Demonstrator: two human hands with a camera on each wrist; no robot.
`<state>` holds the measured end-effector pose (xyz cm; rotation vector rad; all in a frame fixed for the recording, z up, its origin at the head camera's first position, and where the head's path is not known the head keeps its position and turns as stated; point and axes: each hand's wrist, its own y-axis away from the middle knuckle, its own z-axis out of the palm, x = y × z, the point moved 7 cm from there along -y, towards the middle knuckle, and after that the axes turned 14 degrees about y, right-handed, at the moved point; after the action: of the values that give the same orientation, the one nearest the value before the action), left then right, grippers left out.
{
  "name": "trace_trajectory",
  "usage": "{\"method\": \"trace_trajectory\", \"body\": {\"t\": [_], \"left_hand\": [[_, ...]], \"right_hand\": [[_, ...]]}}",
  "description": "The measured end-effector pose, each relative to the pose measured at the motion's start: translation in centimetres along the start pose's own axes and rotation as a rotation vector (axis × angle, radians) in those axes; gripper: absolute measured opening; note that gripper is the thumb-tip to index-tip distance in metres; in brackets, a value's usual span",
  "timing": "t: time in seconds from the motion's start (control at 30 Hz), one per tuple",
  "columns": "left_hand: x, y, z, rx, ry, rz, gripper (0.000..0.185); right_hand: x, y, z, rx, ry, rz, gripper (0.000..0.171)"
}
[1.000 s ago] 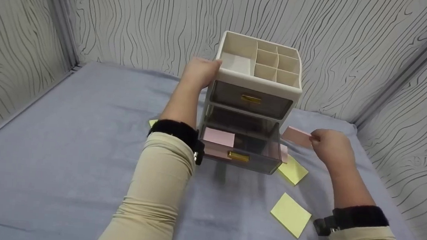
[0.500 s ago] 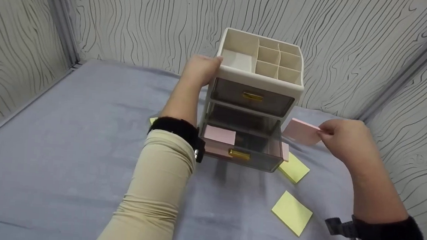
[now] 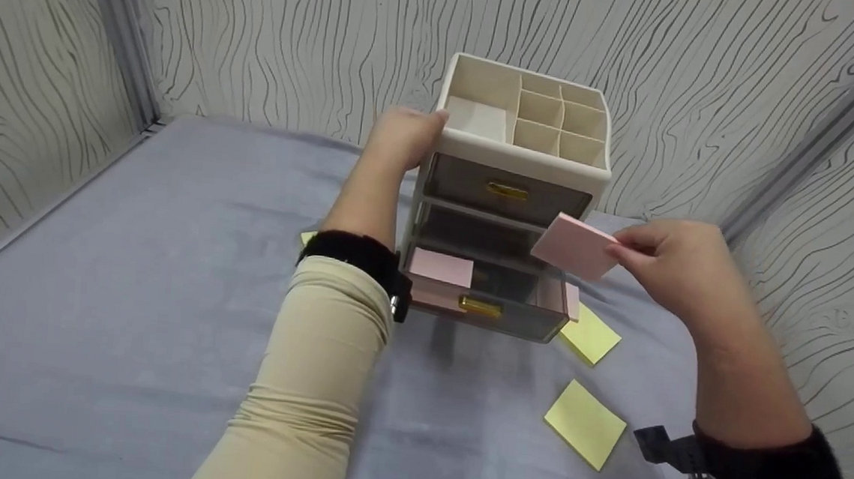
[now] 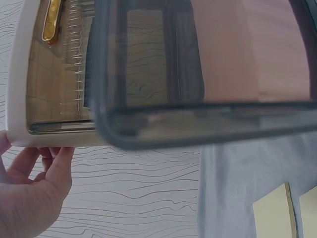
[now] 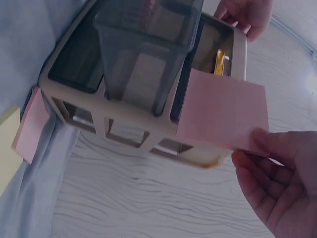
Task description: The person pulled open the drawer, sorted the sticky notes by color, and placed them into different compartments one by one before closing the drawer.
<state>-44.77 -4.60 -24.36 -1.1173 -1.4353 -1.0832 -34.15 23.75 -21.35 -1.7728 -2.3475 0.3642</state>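
A white desktop drawer organizer (image 3: 523, 154) stands with its middle drawer (image 3: 515, 321) pulled out. Inside that smoky, see-through drawer lies a pink sticky note pad (image 3: 441, 268) at its left. My left hand (image 3: 404, 139) grips the organizer's upper left edge; in the left wrist view its fingers (image 4: 58, 173) press the side. Between the thumb and fingers of my right hand (image 3: 677, 264) is pinched another pink sticky note pad (image 3: 577, 246), tilted, in front of the organizer's right side. The right wrist view has this held pad (image 5: 223, 110) beside the open drawer.
Two yellow sticky note pads (image 3: 585, 425) lie on the grey cloth (image 3: 129, 309) at the right. A further pink pad (image 3: 572, 302) shows beside the drawer's right side. A yellow corner (image 3: 308, 237) peeks out left of the organizer. Wood-grain walls (image 3: 298, 43) surround the cloth.
My right hand has risen and then swung left, bringing the pink pad from beside the organizer to over the drawer's right edge. The left hand keeps its grip.
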Motion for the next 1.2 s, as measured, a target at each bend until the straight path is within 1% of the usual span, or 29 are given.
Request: {"method": "trace_trajectory", "body": {"t": [0.17,0.3,0.4,0.6,0.73,0.8,0.9,0.97,1.07,1.2], "left_hand": [[0.0,0.0,0.1,-0.005,0.030,-0.012,0.043],[-0.1,-0.1,0.1,-0.006,0.070,-0.019,0.043],[-0.1,-0.1,0.1,-0.004,0.074,-0.015,0.042],[-0.2,-0.2,0.1,-0.004,0.048,-0.021,0.042],[0.0,-0.2,0.1,-0.009,0.038,-0.016,0.042],[0.0,-0.2,0.2,-0.011,0.051,-0.012,0.042],[-0.1,-0.1,0.2,-0.015,0.076,-0.016,0.041],[-0.1,-0.1,0.2,-0.016,0.079,-0.020,0.041],[-0.1,-0.1,0.2,-0.018,0.064,-0.020,0.042],[-0.1,-0.1,0.1,-0.020,0.051,-0.020,0.042]], "right_hand": [[-2.3,-0.5,0.7,-0.028,-0.061,-0.061,0.010],[-3.8,-0.9,1.6,-0.063,-0.086,-0.115,0.008],[-4.6,-1.3,2.6,-0.125,-0.092,-0.145,0.008],[-4.8,-1.7,4.7,-0.293,-0.088,-0.174,0.007],[-4.6,-1.8,5.7,-0.350,-0.086,-0.192,0.007],[-4.5,-1.9,6.1,-0.368,-0.075,-0.192,0.007],[-4.6,-1.9,6.4,-0.378,-0.056,-0.200,0.005],[-5.0,-1.9,6.4,-0.370,-0.041,-0.221,0.004],[-5.9,-2.0,6.3,-0.346,0.003,-0.281,0.009],[-7.0,-2.2,6.4,-0.289,0.100,-0.367,0.018]]}}
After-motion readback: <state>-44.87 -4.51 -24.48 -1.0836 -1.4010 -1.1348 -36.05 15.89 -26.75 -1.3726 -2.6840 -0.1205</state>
